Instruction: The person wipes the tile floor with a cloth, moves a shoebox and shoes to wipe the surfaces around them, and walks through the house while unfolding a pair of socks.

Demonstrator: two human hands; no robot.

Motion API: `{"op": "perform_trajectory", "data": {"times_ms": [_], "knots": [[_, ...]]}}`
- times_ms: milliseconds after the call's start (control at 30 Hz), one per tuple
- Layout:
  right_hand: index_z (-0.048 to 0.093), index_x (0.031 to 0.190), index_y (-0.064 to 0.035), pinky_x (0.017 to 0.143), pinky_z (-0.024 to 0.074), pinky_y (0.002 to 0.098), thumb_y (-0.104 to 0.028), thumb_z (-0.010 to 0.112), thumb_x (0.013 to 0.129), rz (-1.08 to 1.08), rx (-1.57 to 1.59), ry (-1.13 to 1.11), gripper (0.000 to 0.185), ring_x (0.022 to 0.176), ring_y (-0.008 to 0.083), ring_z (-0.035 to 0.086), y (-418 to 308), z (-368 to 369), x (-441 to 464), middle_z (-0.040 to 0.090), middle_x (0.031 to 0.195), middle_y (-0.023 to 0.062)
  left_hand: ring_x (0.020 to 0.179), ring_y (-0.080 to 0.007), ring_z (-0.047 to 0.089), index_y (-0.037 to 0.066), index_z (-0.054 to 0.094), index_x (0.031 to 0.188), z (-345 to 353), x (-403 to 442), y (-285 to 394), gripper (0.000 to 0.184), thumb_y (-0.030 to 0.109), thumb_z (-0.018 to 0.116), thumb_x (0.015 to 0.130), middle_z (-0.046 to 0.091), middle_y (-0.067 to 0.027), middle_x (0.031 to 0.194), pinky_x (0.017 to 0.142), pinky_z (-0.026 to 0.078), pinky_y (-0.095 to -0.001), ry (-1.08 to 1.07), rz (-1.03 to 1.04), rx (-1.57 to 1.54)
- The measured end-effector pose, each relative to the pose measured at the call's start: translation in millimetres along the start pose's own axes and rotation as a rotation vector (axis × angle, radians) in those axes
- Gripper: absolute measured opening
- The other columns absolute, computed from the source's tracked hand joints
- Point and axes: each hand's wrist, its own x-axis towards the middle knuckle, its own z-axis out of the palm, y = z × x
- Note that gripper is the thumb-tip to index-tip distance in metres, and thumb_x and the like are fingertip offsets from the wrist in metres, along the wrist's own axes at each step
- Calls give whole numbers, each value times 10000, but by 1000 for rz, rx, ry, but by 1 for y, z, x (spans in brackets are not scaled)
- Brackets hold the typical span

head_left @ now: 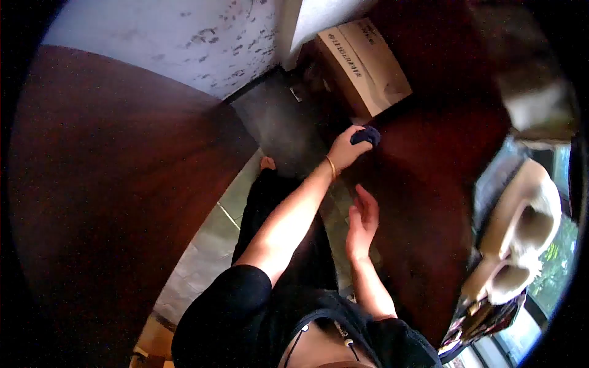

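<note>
My left hand [348, 148], with a thin band at its wrist, reaches forward and is closed around a bunched dark blue item [366, 137] that looks like cloth. That item is at the edge of a dark reddish-brown wooden surface [429, 178] on the right. Nearer my body, my right hand [364, 219] is raised beside the same surface, fingers apart and nothing in it.
Another large brown wooden surface [116, 147] fills the left. A cardboard box [362, 64] sits ahead near the marked white wall [184, 37]. Pale furry items [518, 214] lie at the right by a window. My bare foot [267, 163] shows on the floor.
</note>
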Motion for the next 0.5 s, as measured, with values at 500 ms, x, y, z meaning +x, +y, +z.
{"op": "perform_trajectory", "data": {"times_ms": [500], "knots": [[337, 1459, -128, 1076, 339, 458, -426, 519, 945, 157, 916, 277, 621, 1368, 306, 345, -69, -24, -123, 308, 1507, 173, 1164, -198, 533, 165, 529, 1290, -46, -213, 179, 425, 431, 442, 970, 545, -19, 1310, 947, 461, -403, -431, -510, -1079]]}}
